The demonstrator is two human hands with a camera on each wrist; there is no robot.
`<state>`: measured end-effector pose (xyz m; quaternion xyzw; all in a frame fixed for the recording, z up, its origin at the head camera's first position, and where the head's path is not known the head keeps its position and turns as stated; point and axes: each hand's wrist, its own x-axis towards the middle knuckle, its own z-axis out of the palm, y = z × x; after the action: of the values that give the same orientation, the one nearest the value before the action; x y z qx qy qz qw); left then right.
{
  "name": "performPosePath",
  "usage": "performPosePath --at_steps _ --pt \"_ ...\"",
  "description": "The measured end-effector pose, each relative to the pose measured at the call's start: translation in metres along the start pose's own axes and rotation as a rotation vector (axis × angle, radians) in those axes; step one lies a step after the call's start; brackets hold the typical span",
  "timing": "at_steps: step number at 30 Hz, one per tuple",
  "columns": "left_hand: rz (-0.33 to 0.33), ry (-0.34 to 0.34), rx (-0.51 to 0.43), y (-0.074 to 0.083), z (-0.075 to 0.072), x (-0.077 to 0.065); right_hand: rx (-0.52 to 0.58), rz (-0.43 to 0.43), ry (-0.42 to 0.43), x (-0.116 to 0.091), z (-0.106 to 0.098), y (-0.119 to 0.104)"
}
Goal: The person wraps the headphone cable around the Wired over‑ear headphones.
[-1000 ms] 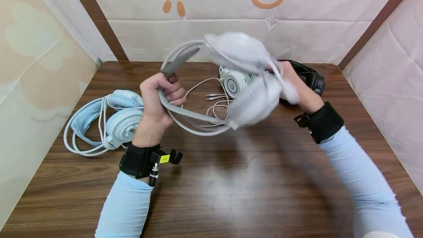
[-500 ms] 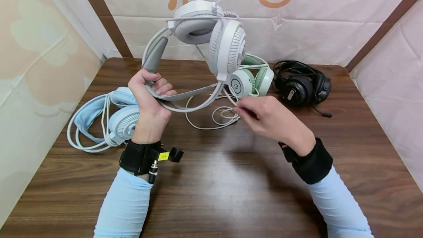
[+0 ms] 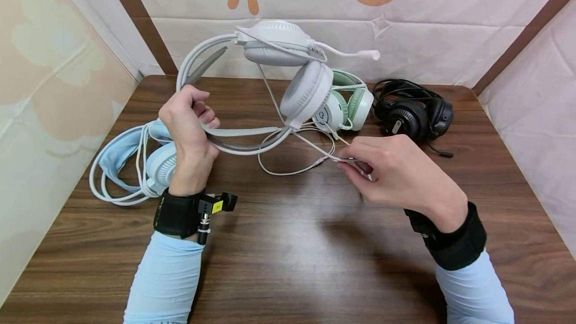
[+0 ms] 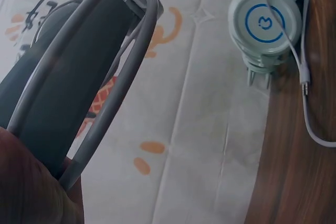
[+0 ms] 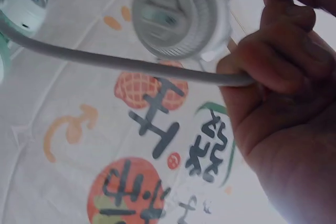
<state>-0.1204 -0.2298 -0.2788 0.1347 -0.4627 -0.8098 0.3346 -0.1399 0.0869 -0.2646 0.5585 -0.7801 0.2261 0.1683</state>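
Observation:
My left hand (image 3: 186, 126) grips the headband of a white headset (image 3: 309, 91), holding it above the table with its ear cups to the right. The headset's microphone boom (image 3: 348, 55) points right. In the left wrist view the grey headband pad (image 4: 63, 77) runs up from my palm between two thin white bands. The fingertips of my right hand (image 3: 405, 176) pinch a white cable (image 3: 313, 147) below and right of the lower ear cup. In the right wrist view, that cable (image 5: 105, 60) runs into my curled fingers, with a ribbed ear cup (image 5: 176, 14) behind.
A light blue headset (image 3: 121, 159) lies at the left, partly behind my left forearm. Further back are a white and green headset (image 3: 359, 109) and a black headset (image 3: 407, 121). A loose thin cable (image 3: 288, 173) curls across the middle of the wooden table (image 3: 288, 264).
My right hand has come from the ear cups down to the cable, then shifted right with it. The headset has swung and tilted in my left hand, which moved slightly left.

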Motion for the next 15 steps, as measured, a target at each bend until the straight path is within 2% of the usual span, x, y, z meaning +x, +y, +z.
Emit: performPosePath --at_steps 4,8,11,13,15 --pt "0.044 0.010 0.060 -0.001 0.000 -0.001 -0.032 0.036 -0.021 -0.004 -0.007 -0.004" --pt "0.126 0.072 0.100 -0.001 -0.005 0.003 -0.001 0.032 -0.014 -0.010 -0.018 -0.010" --pt "0.195 0.107 0.134 -0.002 -0.010 0.007 0.016 0.004 0.037 -0.017 -0.029 -0.012" --pt "0.224 0.106 0.168 -0.003 -0.011 0.009 -0.014 -0.027 0.094 -0.020 -0.035 -0.012" --pt "0.261 0.090 0.286 -0.005 -0.010 0.009 -0.055 -0.050 0.177 -0.021 -0.038 -0.010"
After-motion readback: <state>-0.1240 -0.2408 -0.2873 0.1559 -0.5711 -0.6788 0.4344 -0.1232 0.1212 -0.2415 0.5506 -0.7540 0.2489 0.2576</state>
